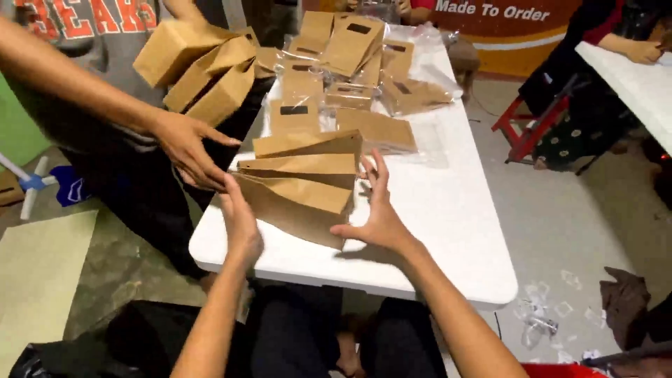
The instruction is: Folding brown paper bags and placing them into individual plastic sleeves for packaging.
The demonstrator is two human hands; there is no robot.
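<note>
Three brown paper pouches (301,189) lie stacked and opened out at the near left of the white table (448,231). My left hand (241,224) presses flat against the left end of the nearest pouch. My right hand (378,210) is at the right end of the same stack, fingers spread and touching it. A co-worker's hand (189,147) reaches in from the left, just above my left hand, next to the stack. That person's other arm carries a bundle of brown pouches (199,70).
Several flat brown pouches with clear windows (350,77) are piled at the table's far end. A red stool (521,129) and another white table (637,77) with a person's hand are at right. Plastic scraps (546,315) litter the floor.
</note>
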